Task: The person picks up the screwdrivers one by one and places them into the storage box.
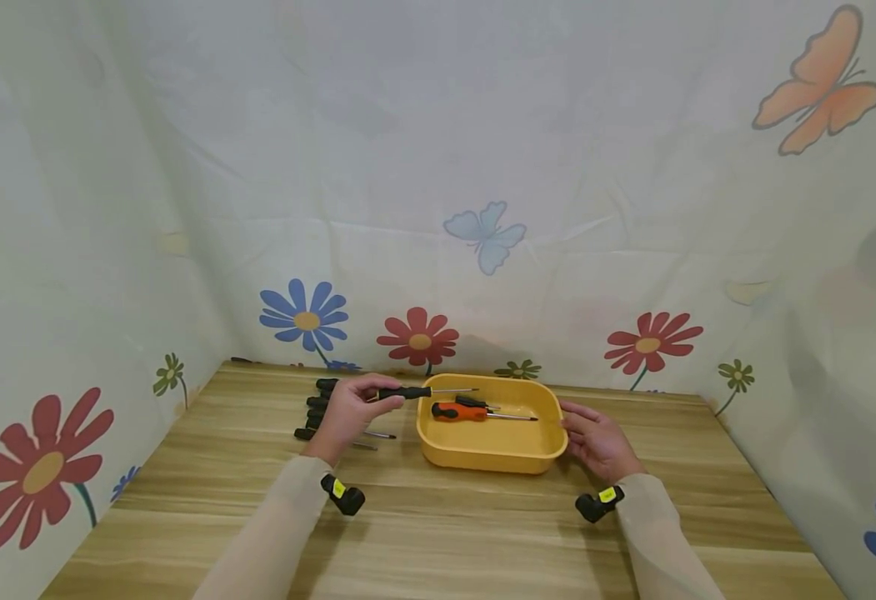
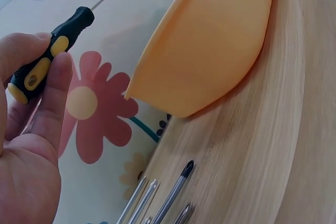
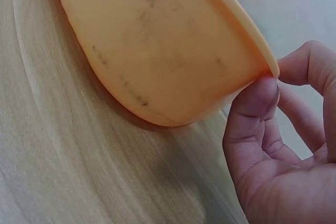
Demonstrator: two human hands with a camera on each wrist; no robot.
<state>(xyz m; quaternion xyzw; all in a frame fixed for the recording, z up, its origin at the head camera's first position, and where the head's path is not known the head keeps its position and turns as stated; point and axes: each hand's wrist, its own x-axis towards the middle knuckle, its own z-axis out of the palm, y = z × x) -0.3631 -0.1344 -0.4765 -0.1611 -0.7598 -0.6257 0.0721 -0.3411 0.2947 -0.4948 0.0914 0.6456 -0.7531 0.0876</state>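
My left hand pinches a screwdriver by its dark green and yellow handle, between thumb and fingers. The thin shaft points right, over the left part of a yellow plastic tub. Inside the tub lie an orange-and-black screwdriver and a smaller black-handled one. At the tub's right end, my right hand holds the rim, with thumb and forefinger meeting at its edge in the right wrist view.
Several dark-handled screwdrivers lie on the wood-grain table left of the tub, partly hidden by my left hand. Their metal shafts show in the left wrist view. A flower-printed cloth hangs behind the table and along its sides.
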